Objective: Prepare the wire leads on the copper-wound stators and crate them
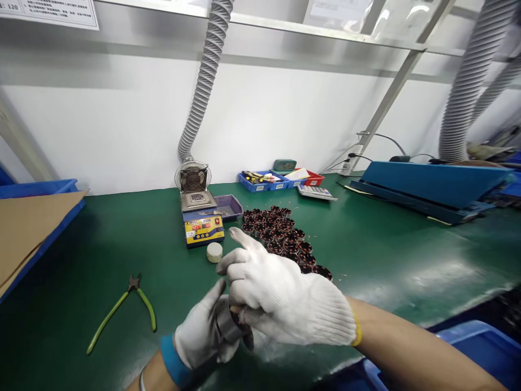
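Note:
Both hands wear white knit gloves and meet just above the green mat near the front edge. My left hand is closed round a small dark round part, likely a copper coil. My right hand lies over it from the right, its lower fingers curled onto the part while the index finger points up and left. A group of several dark coils with copper windings stands on the mat just behind my right hand.
A solder pot with a fan and a grey hose stands mid-table, a white round tin in front of it. Green-handled cutters lie at left. Blue bins, a calculator, a blue machine and cardboard line the edges.

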A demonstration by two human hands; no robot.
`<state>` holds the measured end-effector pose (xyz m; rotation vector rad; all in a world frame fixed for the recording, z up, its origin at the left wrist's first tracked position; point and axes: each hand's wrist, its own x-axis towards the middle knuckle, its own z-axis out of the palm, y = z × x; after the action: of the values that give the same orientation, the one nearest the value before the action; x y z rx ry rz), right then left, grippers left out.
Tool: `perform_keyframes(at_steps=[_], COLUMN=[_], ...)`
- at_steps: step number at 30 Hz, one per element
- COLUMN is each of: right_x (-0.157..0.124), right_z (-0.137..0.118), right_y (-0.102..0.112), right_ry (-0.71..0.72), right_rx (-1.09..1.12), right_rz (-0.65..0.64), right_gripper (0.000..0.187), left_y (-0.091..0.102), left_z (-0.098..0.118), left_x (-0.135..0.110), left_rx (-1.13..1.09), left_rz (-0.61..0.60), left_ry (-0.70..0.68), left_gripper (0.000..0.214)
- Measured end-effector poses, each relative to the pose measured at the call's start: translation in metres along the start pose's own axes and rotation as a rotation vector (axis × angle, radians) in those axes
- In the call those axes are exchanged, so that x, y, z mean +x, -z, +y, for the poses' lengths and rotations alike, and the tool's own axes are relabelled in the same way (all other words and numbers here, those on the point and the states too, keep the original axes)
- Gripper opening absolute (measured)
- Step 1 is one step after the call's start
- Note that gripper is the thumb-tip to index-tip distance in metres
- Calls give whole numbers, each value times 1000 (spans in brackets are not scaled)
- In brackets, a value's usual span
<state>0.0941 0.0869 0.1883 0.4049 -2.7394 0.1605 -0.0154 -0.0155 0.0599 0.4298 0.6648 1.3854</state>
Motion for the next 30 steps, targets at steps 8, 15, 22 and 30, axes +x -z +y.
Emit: perform_keyframes(at_steps=[8,15,22,30], right_x=[-25,-43,-30,-29], right_z=[21,37,28,19], right_y=[-19,-69,-79,-72], right_ry=[-416,-928,-673,-746], right_rx=[492,896,885,679], right_rz=[359,346,242,216], right_gripper=[16,28,25,14], left_y=[-4,-5,-5,5], left_z=[3,8,6,1], left_x=[-11,-16,-16,-20], left_rx=[315,66,-45,201], left_rz=[403,341,317,279], left_ry=[-568,-527,-368,-487], left_gripper=[45,41,37,30])
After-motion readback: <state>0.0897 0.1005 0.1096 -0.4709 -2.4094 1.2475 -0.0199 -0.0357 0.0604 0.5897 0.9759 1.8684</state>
